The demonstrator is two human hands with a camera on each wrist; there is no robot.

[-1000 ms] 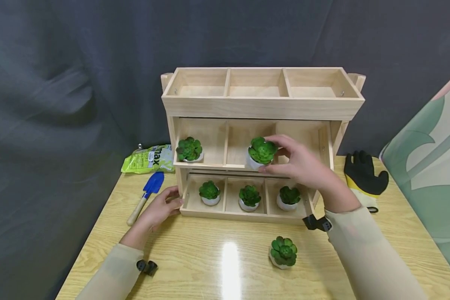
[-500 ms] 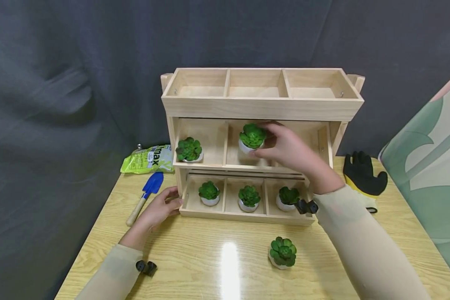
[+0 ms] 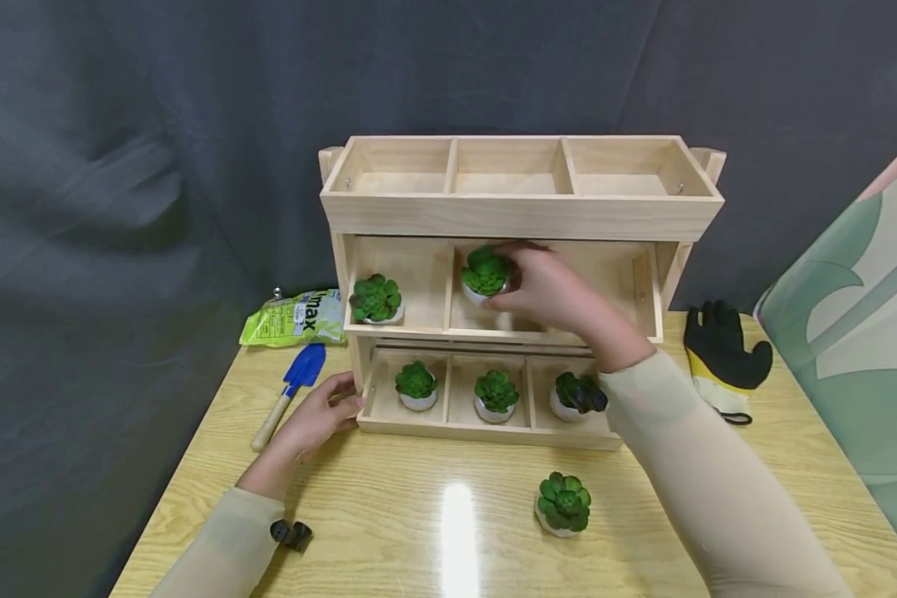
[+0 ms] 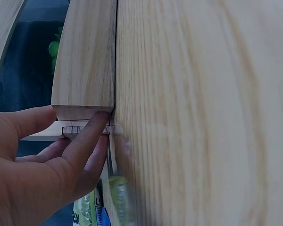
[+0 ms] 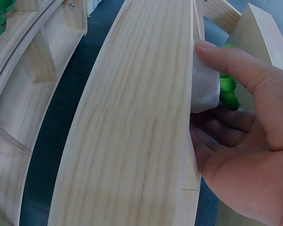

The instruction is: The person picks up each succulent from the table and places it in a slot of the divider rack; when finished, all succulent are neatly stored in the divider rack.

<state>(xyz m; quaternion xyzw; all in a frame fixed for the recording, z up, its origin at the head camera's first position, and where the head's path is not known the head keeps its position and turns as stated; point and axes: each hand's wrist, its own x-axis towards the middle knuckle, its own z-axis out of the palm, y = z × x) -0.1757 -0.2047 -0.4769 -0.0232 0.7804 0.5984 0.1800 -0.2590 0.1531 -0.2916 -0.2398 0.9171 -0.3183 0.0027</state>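
Observation:
A three-tier wooden plant shelf point(image 3: 523, 218) stands on the table. My right hand point(image 3: 556, 289) grips a potted succulent point(image 3: 486, 272) by its small white pot inside the middle tier's centre compartment. In the right wrist view, the thumb lies along the white pot point(image 5: 205, 87), behind the tier's front board; whether the pot touches the floor cannot be told. My left hand point(image 3: 321, 415) holds the shelf's lower left end, its thumb and fingers around a wooden corner point(image 4: 82, 110) in the left wrist view.
Other potted succulents sit in the middle tier's left compartment point(image 3: 376, 299) and across the bottom tier point(image 3: 497, 394). Another succulent point(image 3: 564, 503) stands on the table in front. A blue trowel point(image 3: 291, 390) and green bag point(image 3: 295, 318) lie left, a black glove point(image 3: 727, 353) right.
My right hand has carried the succulent up over the middle tier's front board, then left and back into the centre compartment. The left hand has stayed in place.

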